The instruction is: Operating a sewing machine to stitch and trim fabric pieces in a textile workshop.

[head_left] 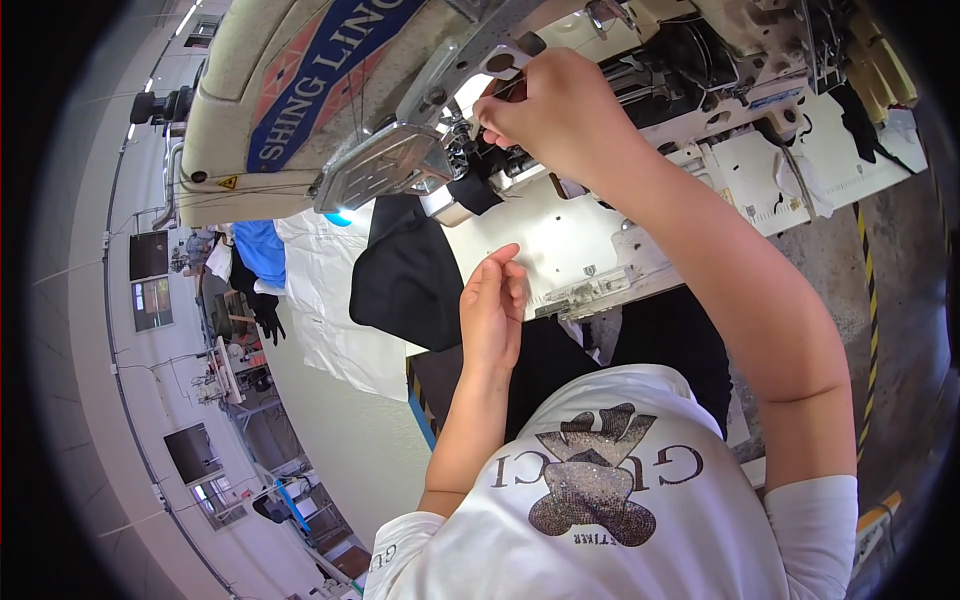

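A large cream sewing machine (225, 115) fills the upper part of the view, with a clear plastic guard (385, 172) on its head. My right hand (545, 105) reaches in beside the needle area (458, 145), its fingers curled together; whatever they pinch is hidden or too small to make out. Lower down, my left hand (493, 300) hovers near the edge of the white work plate (550, 230), palm turned inward, fingers loosely bent and holding nothing I can see. Black fabric (405, 275) lies left of the plate, apart from my left hand.
White sheeting (325, 300) and a blue cloth (260, 250) lie to the left. A metal fitting (585, 297) sits on the plate's near edge. Dark scraps (862, 125) lie at the far right. Yellow-and-black tape (868, 330) marks the floor on the right.
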`<state>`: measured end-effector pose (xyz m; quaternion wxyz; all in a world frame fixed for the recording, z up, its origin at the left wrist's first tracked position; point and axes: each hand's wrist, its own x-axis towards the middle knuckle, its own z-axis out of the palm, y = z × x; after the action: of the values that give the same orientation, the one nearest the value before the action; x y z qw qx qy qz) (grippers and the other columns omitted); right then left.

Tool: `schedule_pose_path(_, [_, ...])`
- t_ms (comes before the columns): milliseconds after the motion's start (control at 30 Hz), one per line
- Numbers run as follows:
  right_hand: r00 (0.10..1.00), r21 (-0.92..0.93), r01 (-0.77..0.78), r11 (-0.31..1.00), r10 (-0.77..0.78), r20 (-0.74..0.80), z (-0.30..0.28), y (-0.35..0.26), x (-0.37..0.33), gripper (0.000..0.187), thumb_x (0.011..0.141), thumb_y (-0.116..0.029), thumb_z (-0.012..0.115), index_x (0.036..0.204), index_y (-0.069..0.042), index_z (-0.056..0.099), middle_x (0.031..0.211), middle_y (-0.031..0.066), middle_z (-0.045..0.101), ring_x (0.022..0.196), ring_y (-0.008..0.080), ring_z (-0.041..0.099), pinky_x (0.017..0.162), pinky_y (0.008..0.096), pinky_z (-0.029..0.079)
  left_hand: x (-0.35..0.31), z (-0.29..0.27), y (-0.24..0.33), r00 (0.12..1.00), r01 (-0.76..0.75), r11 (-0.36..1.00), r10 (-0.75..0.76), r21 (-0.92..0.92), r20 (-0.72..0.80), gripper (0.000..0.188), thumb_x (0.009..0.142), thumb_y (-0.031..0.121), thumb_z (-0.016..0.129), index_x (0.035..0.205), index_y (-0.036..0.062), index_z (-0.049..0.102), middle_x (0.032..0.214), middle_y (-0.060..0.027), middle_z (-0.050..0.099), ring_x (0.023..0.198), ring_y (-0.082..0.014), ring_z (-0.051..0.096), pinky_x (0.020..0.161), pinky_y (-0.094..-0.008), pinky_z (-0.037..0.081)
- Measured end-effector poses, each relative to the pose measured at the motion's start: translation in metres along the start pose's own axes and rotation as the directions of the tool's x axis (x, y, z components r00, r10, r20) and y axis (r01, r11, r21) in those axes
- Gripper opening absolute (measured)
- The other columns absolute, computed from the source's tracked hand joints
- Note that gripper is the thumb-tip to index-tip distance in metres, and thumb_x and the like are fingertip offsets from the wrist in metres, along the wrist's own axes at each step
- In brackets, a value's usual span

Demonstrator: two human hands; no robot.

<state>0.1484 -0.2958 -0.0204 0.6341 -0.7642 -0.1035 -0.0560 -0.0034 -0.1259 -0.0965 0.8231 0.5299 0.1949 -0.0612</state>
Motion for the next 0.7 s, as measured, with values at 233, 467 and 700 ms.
schedule_pose_path(233, [1.000, -0.012, -0.010, 1.000, 0.010, -0.003, 0.0005, 0.0004, 0.0000, 0.026, 0.073, -0.019, 0.072, 0.068, 0.005, 0.066, 0.064, 0.0191, 0.063, 0.065, 0.0324, 0.066, 0.065, 0.0386, 0.052, -0.0004, 0.0010, 0.0000, 1.000, 0.000, 1.000, -0.001, -0.002, -0.016, 0.034, 0.103, 0.027, 0.045, 0.115, -0.0013, 0.060, 0.084, -0.0019, 0.058, 0.069, -0.0089, 0.047, 0.061, -0.0218, 0.040])
schedule_pose_path(467, [0.999, -0.050, 0.015, 0.999, -0.017, -0.041, 0.0041, 0.0074, 0.0014, 0.024, 0.076, -0.019, 0.069, 0.074, 0.005, 0.065, 0.067, 0.0161, 0.063, 0.066, 0.0280, 0.064, 0.065, 0.0357, 0.051, -0.0001, 0.0003, -0.0002, 1.000, 0.000, 1.000, -0.001, -0.018, -0.011, 0.033, 0.103, 0.025, 0.045, 0.116, -0.0022, 0.059, 0.084, -0.0020, 0.058, 0.069, -0.0081, 0.047, 0.062, -0.0212, 0.041])
schedule_pose_path(700, [0.999, -0.073, -0.028, 0.997, 0.030, 0.023, -0.0015, 0.0028, -0.0018, 0.019, 0.081, -0.016, 0.064, 0.074, 0.001, 0.068, 0.064, 0.0063, 0.067, 0.062, 0.0139, 0.065, 0.065, 0.0272, 0.050, -0.0001, 0.0005, -0.0008, 1.000, -0.003, 0.999, 0.002, -0.034, -0.004, 0.032, 0.103, 0.021, 0.044, 0.116, -0.0038, 0.058, 0.085, -0.0027, 0.059, 0.069, -0.0072, 0.047, 0.064, -0.0201, 0.043])
